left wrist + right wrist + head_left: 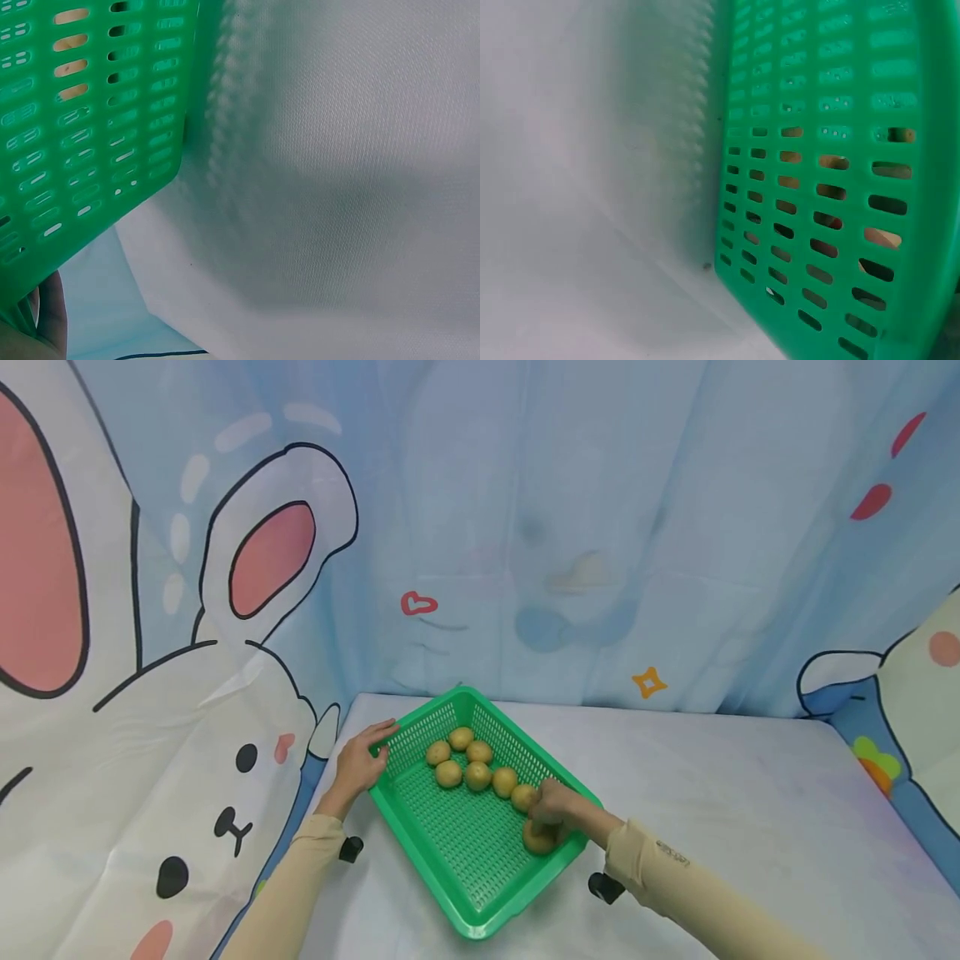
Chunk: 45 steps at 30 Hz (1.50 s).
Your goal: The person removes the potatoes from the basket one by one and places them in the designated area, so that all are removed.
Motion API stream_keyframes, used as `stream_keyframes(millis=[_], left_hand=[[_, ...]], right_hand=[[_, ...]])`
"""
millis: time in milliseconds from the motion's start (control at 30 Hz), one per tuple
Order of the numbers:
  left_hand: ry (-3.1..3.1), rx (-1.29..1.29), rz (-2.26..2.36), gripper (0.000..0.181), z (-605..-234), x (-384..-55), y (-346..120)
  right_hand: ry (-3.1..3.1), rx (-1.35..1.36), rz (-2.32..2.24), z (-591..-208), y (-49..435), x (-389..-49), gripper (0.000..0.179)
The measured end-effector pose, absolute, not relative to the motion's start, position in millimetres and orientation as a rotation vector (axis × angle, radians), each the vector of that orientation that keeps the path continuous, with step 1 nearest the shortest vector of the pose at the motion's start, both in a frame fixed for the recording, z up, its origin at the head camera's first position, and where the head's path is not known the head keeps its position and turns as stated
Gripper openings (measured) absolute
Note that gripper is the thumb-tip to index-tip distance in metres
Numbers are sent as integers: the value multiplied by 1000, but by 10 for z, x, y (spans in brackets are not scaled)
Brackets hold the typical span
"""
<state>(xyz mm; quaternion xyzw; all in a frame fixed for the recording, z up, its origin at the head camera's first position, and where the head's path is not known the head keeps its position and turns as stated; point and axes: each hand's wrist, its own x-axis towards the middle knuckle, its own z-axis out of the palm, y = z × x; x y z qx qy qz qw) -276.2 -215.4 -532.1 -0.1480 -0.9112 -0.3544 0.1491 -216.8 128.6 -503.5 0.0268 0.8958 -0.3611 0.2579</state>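
A green plastic basket (450, 887) with perforated walls stands on the table, turned at an angle. Several yellowish potatoes (477, 776) lie in it, grouped at its far end and strung along its right wall. My left hand (361, 766) grips the rim at the basket's left corner; part of that hand (49, 319) shows by the rim in the left wrist view. Inside the near right part, my right hand (553, 803) holds a potato (537, 838) with curled fingers. In the right wrist view the basket wall (810, 187) hides most of that hand.
A white cloth covers the table (720, 810), which extends well to the right of the basket. Behind it hangs a pale blue curtain (480, 527) with cartoon prints. On the left, a rabbit-printed cloth (187, 760) comes close to the left arm.
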Motion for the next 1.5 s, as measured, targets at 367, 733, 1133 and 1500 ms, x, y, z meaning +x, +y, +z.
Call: stream_keyframes(millis=[367,733,1133,1500], left_hand=[[-2634,-416,-1020,43,-5306,-2758,-2144],[-2622,-425,-1012,43,-5307,-2761,-2144],[-2598,-409,-1015,44,-5337,-2754,-2129],[-2654,-344,-1063,45,-5311,-2757,-2122]], right_hand=[[2433,157,-985,-5015,1240,-2176,29],[2318,78,-1157,-4773,1329,-2188,6],[2180,6,-1335,-4349,1696,-2286,28],[2114,130,-1481,-4212,2308,-2474,41]])
